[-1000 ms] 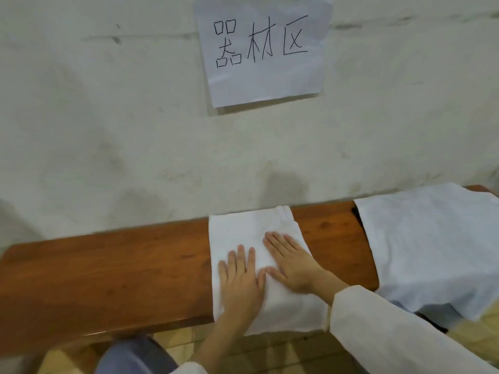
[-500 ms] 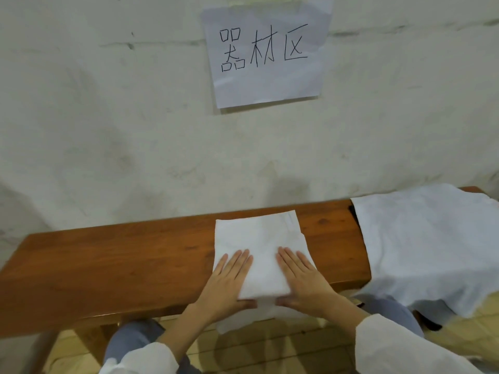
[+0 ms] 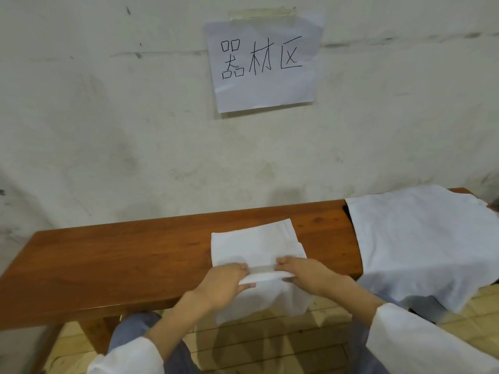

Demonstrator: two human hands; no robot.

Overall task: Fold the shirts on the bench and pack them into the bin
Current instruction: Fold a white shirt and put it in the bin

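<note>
Folding is sitting partway through on one garment. The white shirt (image 3: 256,244), already narrowed to a strip, is lying across the middle of the bench (image 3: 121,260), its near end hanging off the front edge. The left hand (image 3: 221,284) and the right hand (image 3: 307,276) are each pinching this shirt at the front edge, thumbs underneath and fingers curled on top. The two hands are sitting side by side with a band of cloth showing between them. Judging by the grip, they are preparing to turn the hanging part up for another fold. A second shirt (image 3: 421,244) is lying spread flat at the right end of the bench, draping over its edge, not yet folded. No bin is showing in view, so packing is waiting for both.
</note>
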